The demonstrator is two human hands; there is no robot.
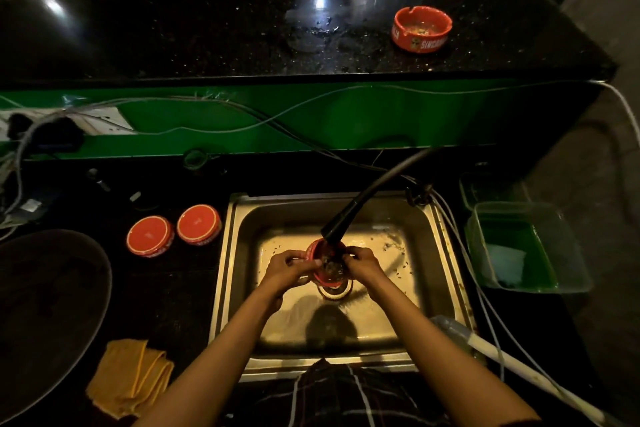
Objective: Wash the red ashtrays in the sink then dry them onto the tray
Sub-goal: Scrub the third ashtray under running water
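Two red ashtrays lie upside down on the table left of the sink. The left hand and right hand grasp a third ashtray by its rim under the tap; it looks stiff, wet, slippery and breakable. A fourth ashtray, far right on the shelf, shows "SINGA…".

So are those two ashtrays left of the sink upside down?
Yes. Both ashtrays show flat red bases, no hollow.
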